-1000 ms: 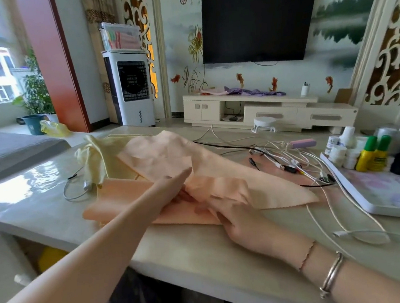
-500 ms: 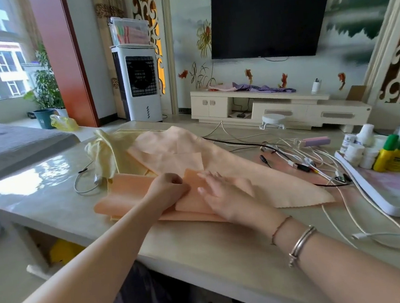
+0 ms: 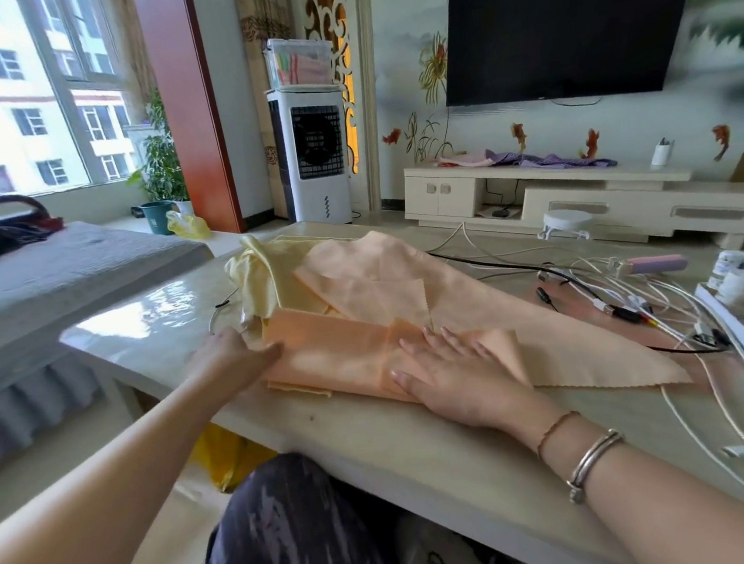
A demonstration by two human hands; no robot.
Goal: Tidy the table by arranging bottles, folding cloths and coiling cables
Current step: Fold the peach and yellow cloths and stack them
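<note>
Folding a peach cloth on the table

The thin peach fabric cloth [image 3: 336, 353] lies creased; right hand [image 3: 456, 373] presses flat, fingers spread, left hand [image 3: 228, 364] pinches its edge.

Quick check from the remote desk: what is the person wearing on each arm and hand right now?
Both forearms are bare, with no sleeves or gloves in view. The right hand has two things at its wrist: a thin reddish-brown cord bracelet nearer the hand, and behind it a silver metal bangle. The left hand and its forearm show no jewellery or watch.
</note>
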